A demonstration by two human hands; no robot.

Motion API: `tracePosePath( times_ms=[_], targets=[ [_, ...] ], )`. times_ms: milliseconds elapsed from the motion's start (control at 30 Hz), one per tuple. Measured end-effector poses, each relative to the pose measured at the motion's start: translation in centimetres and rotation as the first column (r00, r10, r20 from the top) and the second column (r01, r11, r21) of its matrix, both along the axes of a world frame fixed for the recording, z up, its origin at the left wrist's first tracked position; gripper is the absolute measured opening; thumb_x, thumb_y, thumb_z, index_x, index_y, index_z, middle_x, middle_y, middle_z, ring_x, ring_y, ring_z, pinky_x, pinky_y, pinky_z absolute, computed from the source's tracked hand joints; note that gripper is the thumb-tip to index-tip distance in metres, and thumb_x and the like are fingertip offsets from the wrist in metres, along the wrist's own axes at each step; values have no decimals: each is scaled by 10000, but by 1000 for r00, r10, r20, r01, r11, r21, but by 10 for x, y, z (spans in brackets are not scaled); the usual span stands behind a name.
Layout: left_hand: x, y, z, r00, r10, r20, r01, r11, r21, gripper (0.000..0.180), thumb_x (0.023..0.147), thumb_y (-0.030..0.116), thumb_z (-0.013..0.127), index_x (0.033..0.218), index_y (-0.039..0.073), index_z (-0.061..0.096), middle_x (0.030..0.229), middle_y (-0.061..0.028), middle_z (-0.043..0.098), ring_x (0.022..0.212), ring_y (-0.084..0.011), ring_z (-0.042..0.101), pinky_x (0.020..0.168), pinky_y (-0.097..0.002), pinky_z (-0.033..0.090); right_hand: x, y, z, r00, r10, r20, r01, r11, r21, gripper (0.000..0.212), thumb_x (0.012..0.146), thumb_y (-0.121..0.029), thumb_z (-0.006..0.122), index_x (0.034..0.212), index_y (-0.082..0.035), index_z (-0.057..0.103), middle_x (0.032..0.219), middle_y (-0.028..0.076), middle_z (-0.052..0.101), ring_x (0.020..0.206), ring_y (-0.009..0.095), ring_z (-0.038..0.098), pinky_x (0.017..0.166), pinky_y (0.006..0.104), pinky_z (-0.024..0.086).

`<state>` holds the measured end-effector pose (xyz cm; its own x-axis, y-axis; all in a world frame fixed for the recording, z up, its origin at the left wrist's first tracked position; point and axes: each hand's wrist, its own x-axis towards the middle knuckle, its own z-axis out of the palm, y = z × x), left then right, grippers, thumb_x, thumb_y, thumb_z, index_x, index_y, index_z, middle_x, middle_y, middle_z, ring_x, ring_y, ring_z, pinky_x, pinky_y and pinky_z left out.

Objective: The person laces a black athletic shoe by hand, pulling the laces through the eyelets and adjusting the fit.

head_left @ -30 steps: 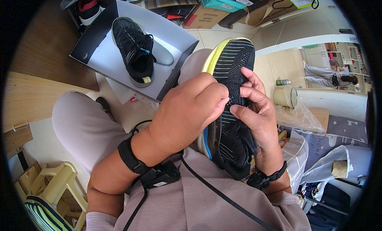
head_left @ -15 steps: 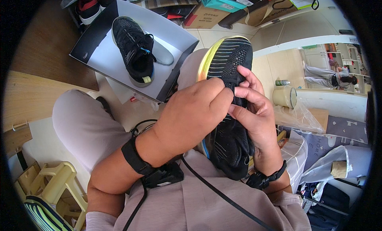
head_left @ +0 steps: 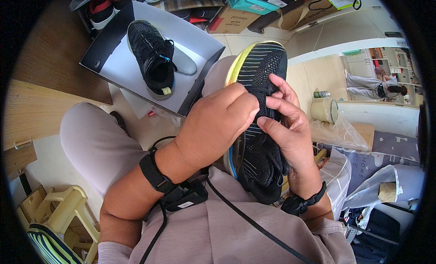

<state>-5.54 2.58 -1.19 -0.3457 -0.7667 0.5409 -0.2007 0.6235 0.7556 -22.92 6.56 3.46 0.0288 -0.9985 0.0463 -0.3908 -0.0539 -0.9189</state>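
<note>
A black sneaker (head_left: 269,66) with pale stripes and a yellow-green sole edge lies over my lap, its toe pointing away from me. My left hand (head_left: 222,121) is closed in a pinch at its black shoelace (head_left: 262,92); the fingertips are mostly hidden. From the right side, my right hand (head_left: 290,127) grips the shoe, thumb and index finger bent over the lacing and other fingers along the upper. The matching sneaker (head_left: 154,59) rests in an open shoebox (head_left: 113,84) at the far left, beside a grey insole-like piece (head_left: 185,62).
Shoeboxes (head_left: 234,19) and red-black shoes (head_left: 101,12) line the far side. A yellow plastic stool (head_left: 68,205) stands at lower left. A cream bin (head_left: 324,110) stands right, near a mirror (head_left: 359,77). A black cable (head_left: 254,223) crosses my lap.
My left hand has shifted slightly left, its fist drawn a little away from the right fingers. The right hand and the sneaker have barely moved.
</note>
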Motion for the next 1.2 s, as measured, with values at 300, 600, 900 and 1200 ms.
tracePosePath(
  times_ms=[300,600,900,1200],
  targets=[
    [0,-8,-10,980,-24,-196,58,984,168,161,763,72,732,907,43,667,804,-80,623,671,-208,611,607,-299,482,-7,-1,3,986,-14,166,10,1000,22,355,745,123,612,1051,-40,685,1406,122,408,1072,156,445,910,279,401],
    [2,-18,-12,853,-121,-508,429,717,549,198,906,38,616,1094,-18,587,958,-46,653,845,-89,616,735,-223,497,-15,-6,-4,986,-36,-160,13,990,-138,237,746,47,715,964,-45,710,1295,88,496,908,121,483,866,270,408],
    [3,-26,-13,843,-144,-518,437,744,505,213,874,-24,629,1083,-25,590,975,-51,653,893,-96,623,798,-230,513,-22,-7,-8,982,-70,-176,48,991,-124,241,730,61,709,936,-64,712,1296,68,498,926,118,484,870,267,404],
    [11,-32,-11,916,-168,-365,301,889,345,119,821,-66,643,938,-49,642,1018,-86,610,899,-122,617,789,-238,515,-46,-6,-18,983,-65,171,61,998,26,182,783,53,627,953,16,682,1381,91,416,1196,181,481,1025,313,394]
  ],
)
